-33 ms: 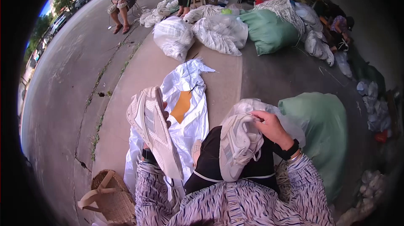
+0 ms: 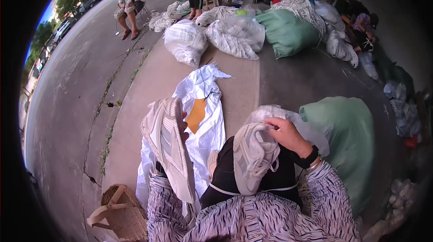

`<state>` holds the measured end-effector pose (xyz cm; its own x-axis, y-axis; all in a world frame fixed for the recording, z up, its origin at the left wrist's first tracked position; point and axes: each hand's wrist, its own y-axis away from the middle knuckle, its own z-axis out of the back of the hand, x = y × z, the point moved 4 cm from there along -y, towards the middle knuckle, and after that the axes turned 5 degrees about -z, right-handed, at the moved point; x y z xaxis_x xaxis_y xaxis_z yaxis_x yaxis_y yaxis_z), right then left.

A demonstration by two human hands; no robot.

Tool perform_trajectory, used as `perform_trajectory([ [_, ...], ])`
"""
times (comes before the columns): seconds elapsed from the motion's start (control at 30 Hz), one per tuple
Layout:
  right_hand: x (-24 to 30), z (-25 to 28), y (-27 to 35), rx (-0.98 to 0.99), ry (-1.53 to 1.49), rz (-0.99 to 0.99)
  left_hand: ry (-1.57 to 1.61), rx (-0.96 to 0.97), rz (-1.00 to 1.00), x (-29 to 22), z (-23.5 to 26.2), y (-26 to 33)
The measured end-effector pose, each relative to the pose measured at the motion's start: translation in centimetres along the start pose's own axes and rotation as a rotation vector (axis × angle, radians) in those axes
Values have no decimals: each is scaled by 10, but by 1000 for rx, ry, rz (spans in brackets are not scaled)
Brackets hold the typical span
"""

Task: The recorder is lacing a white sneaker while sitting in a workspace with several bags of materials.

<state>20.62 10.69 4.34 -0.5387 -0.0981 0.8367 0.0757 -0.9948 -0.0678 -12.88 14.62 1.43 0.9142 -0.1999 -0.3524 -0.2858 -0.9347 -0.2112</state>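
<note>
Holding one pale sneaker [image 2: 168, 147] sole-up at near left, the left hand [image 2: 181, 122] grips its side; the right hand [image 2: 284, 134] pinches the second sneaker [image 2: 253, 156] by its laces over the lap. Both look light, with soft uppers and stiffer soles, best held at the midsole.

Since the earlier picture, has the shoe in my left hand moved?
No. The left-hand shoe sits against the orange patch as before.
</note>
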Motion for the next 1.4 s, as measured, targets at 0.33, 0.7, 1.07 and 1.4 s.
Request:
perform_trajectory([
  [0.33,-45,-17,4,215,-653,-615,-1558,-204,157,127,-38,-31],
  [0.7,-6,2,28,-105,167,192,-1909,112,596,155,-39,-67],
  [1.07,-32,1,21,-71,127,3,-1852,308,196,175,-21,-18],
  [1.4,-15,19,61,304,495,163,-2032,311,138,182,-69,24],
])
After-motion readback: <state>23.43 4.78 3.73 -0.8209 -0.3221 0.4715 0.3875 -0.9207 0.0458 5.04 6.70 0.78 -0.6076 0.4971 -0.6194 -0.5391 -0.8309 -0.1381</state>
